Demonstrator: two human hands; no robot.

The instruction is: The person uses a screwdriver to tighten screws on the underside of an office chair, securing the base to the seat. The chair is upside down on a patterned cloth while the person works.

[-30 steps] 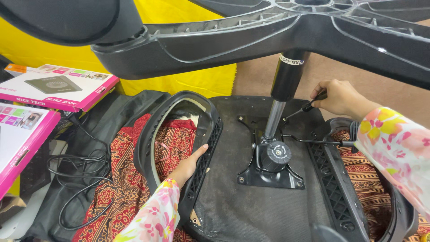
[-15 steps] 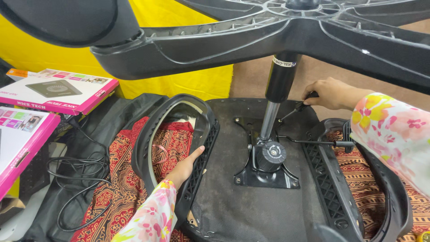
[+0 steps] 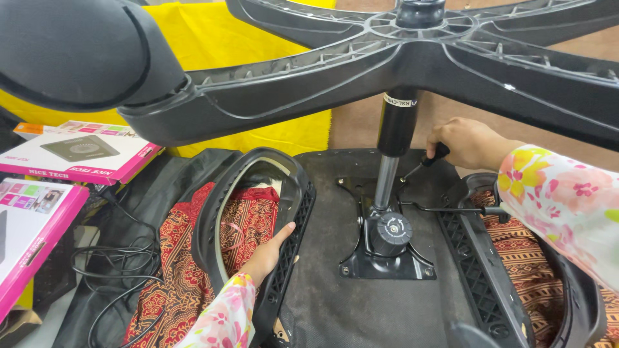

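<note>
An office chair lies upside down in front of me, its black seat underside [image 3: 335,303] facing up. The gas cylinder [image 3: 393,148] rises from the metal mounting plate [image 3: 387,258] to the star-shaped wheel base [image 3: 400,64] overhead. My right hand [image 3: 467,143] is shut on the black handle of a screwdriver [image 3: 425,161], whose tip points at the plate's far corner. My left hand [image 3: 267,254] grips the inner edge of the left armrest [image 3: 258,193].
Pink flat boxes [image 3: 84,154] lie at the left, with black cables [image 3: 122,270] beside them. Red patterned cloth [image 3: 187,270] shows through both armrests. The right armrest [image 3: 516,270] and a thin lever [image 3: 451,208] sit under my right forearm. A yellow sheet [image 3: 258,38] hangs behind.
My right hand with the screwdriver has stayed at the plate's far corner while my view shifted slightly. My left hand has kept its hold on the left armrest.
</note>
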